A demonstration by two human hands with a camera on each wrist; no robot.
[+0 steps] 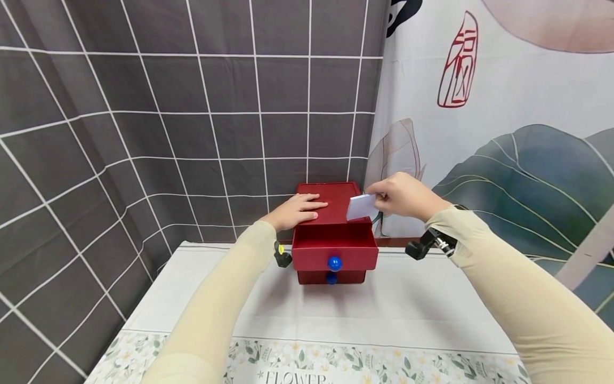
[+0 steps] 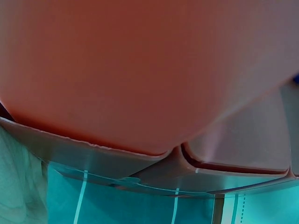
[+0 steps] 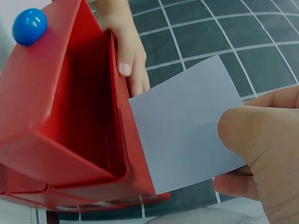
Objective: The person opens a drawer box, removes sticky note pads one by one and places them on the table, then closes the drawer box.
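A small red chest of drawers [image 1: 336, 205] stands on the table, its upper drawer [image 1: 307, 258] pulled out and showing a bare red inside in the right wrist view. A blue knob [image 1: 334, 263] is on that drawer's front. My left hand [image 1: 298, 209] rests on the left part of the chest's top with fingers spread. Above the right side of the top, my right hand [image 1: 405, 196] pinches a thin, pale square paper pad [image 3: 187, 128] between thumb and fingers. The pad is tilted, just behind the drawer opening. In the left wrist view, a close reddish surface fills most of the picture.
The lower drawer [image 1: 312, 277] is pushed in, with its own blue knob [image 1: 331, 278]. A white tablecloth [image 1: 259, 314] with a floral border covers the table. A dark grid-patterned curtain [image 1: 230, 106] and a printed white curtain [image 1: 422, 80] hang close behind the chest.
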